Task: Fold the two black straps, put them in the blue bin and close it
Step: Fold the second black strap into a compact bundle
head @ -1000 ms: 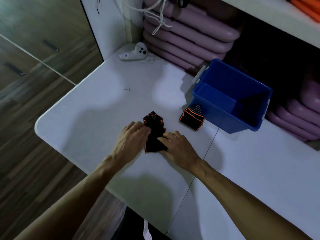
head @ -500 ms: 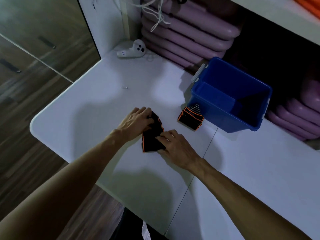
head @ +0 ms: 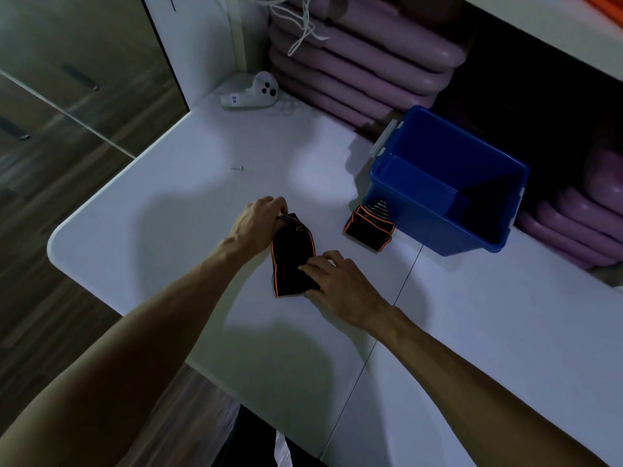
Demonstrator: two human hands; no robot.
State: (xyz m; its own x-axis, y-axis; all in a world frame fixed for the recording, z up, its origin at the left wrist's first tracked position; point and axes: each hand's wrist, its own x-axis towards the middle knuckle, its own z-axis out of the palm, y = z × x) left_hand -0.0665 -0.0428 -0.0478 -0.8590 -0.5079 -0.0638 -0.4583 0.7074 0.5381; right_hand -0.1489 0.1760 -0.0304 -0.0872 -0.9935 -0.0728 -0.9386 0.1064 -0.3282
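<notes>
A black strap with orange edging [head: 290,261] lies partly folded on the white table [head: 168,210]. My left hand [head: 259,221] grips its far end with curled fingers. My right hand [head: 340,284] presses straight fingers on its near right part. A second black strap [head: 369,228], folded into a small bundle, sits to the right against the blue bin [head: 435,230]. The bin stands open, its inside in shadow. Its lid is not clear to see; a white latch [head: 386,136] shows at its far left corner.
A white controller [head: 253,94] lies at the table's back left corner near hanging white cords [head: 303,25]. Purple pads [head: 364,62] are stacked behind the table and to the right of the bin. A small screw [head: 237,168] lies on the table. The rounded table edge is at left.
My left hand has moved from the strap's near left side up to its far end and now grips it. My right hand stays pressed on the strap.
</notes>
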